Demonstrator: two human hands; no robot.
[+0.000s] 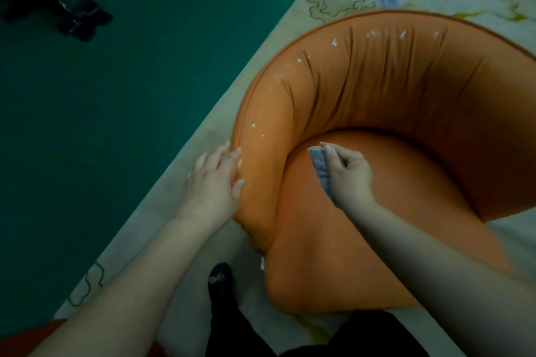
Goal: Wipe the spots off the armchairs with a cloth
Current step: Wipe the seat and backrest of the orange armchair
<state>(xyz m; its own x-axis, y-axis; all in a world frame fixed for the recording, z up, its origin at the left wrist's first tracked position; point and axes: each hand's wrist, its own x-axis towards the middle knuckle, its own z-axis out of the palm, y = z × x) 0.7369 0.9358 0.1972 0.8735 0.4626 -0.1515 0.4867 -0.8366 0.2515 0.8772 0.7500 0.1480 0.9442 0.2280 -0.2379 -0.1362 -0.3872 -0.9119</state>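
An orange round armchair fills the middle and right of the head view. Several white spots dot the top of its curved backrest, running from its left arm round to the far rim. My left hand rests with straight fingers on the outer edge of the left arm, just below the lowest spots. My right hand grips a folded grey cloth over the seat cushion, close to the inside of the left arm.
The chair stands on a pale patterned rug with a blue patch at the top right. Dark green floor lies to the left, with a black object at the top left. My dark-socked foot is beside the chair's front.
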